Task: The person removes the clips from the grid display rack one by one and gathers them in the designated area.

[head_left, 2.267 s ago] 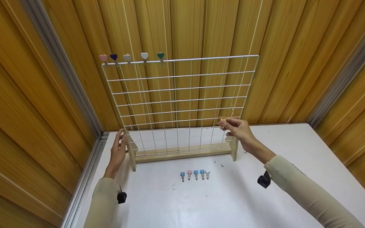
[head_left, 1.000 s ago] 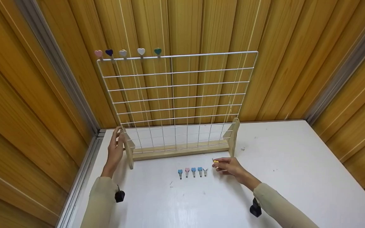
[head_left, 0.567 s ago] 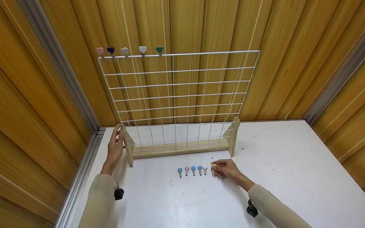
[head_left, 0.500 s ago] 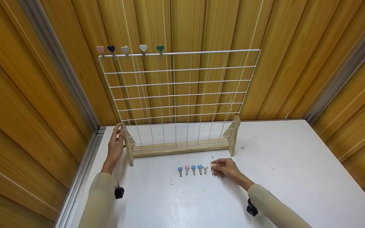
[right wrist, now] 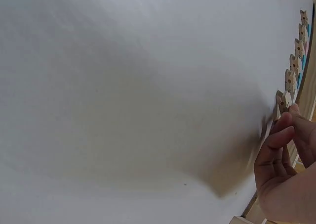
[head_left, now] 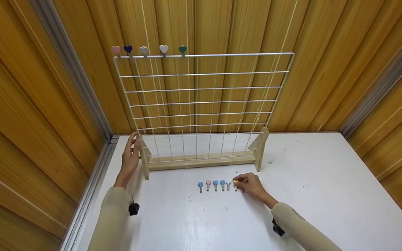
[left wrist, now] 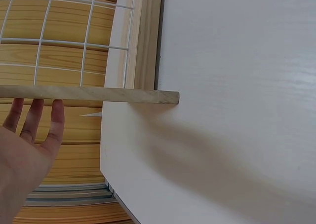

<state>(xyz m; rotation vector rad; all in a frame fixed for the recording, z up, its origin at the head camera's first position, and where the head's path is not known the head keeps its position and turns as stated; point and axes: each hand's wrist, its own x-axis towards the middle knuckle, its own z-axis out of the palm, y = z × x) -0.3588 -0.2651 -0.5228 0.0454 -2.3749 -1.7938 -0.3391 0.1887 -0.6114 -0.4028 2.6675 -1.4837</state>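
My right hand [head_left: 251, 185] pinches a small wooden clothespin with a yellow heart [head_left: 236, 182] at the right end of a row on the white table. To its left stand several more heart clothespins, among them a pink one [head_left: 208, 182] and blue ones, such as the leftmost blue clothespin [head_left: 200, 184]. In the right wrist view the pinched clothespin [right wrist: 282, 101] shows at the fingertips. My left hand [head_left: 129, 160] touches the outer side of the wire rack's left wooden leg [left wrist: 89, 92] with nearly straight fingers. The wire grid rack [head_left: 201, 89] stands upright behind the row.
Along the rack's top wire sit several heart clothespins, including a dark blue clothespin [head_left: 128, 48] and a green clothespin [head_left: 182, 49], all left of middle. Wood-patterned panels [head_left: 326, 69] enclose the white table [head_left: 201, 223]. Small specks [head_left: 270, 161] lie on its surface.
My right hand has come down from beside the rack's right leg with the yellow heart clothespin, setting it at the row's right end. My left hand has stayed at the left leg.
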